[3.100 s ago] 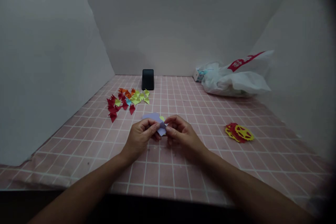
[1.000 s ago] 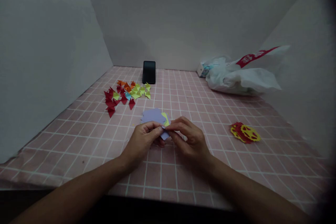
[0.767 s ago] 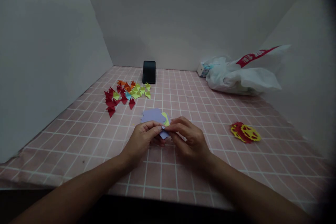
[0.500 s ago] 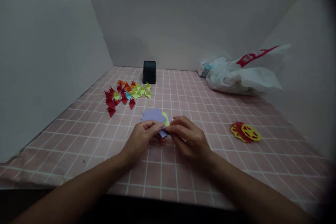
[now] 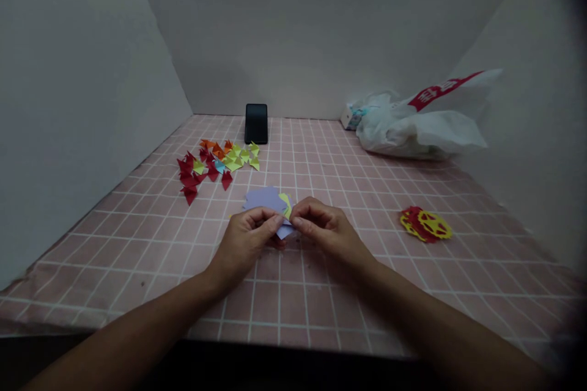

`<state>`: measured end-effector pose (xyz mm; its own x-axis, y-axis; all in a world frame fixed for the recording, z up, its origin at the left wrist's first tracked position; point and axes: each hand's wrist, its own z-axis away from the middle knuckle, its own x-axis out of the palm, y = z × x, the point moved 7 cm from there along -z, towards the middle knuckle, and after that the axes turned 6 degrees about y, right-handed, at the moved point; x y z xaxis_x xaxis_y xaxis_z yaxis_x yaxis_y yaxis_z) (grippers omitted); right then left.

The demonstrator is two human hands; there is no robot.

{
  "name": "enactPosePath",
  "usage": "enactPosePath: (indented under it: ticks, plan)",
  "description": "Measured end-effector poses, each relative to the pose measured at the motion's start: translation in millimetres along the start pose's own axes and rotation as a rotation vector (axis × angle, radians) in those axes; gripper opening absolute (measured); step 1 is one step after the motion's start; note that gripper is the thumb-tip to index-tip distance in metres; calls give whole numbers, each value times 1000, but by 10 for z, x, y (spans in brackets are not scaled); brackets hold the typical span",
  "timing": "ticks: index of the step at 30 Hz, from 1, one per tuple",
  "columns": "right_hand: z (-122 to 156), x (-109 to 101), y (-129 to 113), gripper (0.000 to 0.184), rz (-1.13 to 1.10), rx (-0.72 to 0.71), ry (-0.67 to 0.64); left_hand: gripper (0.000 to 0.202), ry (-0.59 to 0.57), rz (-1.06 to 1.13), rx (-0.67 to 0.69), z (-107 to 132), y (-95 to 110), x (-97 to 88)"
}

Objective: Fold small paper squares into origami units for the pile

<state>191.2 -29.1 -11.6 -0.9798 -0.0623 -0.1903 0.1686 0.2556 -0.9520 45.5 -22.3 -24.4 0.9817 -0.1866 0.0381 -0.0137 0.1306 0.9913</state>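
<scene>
Between my two hands is a small folded piece of light purple paper [image 5: 285, 231]. My left hand [image 5: 247, 235] pinches its left side between thumb and fingers. My right hand [image 5: 328, 229] has its thumb and forefinger closed on the right edge of the same piece. Just beyond them lie loose purple paper sheets [image 5: 265, 197] with a yellow sheet [image 5: 285, 203] showing at their right. Several folded paper cranes [image 5: 213, 162] in red, orange, yellow and blue are grouped farther off to the left.
A black phone [image 5: 256, 124] stands upright at the back. To the right lie red and yellow cut-out paper shapes [image 5: 426, 225]. A white plastic bag [image 5: 413, 128] and a small box [image 5: 351, 116] sit at the back right. Pale walls enclose the pink checked tablecloth [image 5: 321, 177].
My right fingers have curled in, with the thumb now on top at the paper's edge. My left hand keeps its pinch. The whole view has shifted slightly.
</scene>
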Motion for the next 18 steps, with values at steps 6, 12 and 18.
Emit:
enactPosePath:
  ticks: [6,12,18]
  plan:
    - [-5,11,-22,11,1,-20,-21,20,2,-4,11,-6,3,-5]
    - [2,30,-33,3,48,-25,-28,20,27,-5,30,-9,-15,-38]
    - [18,22,3,4,60,9,62,22,38,9,26,-18,-49,-35]
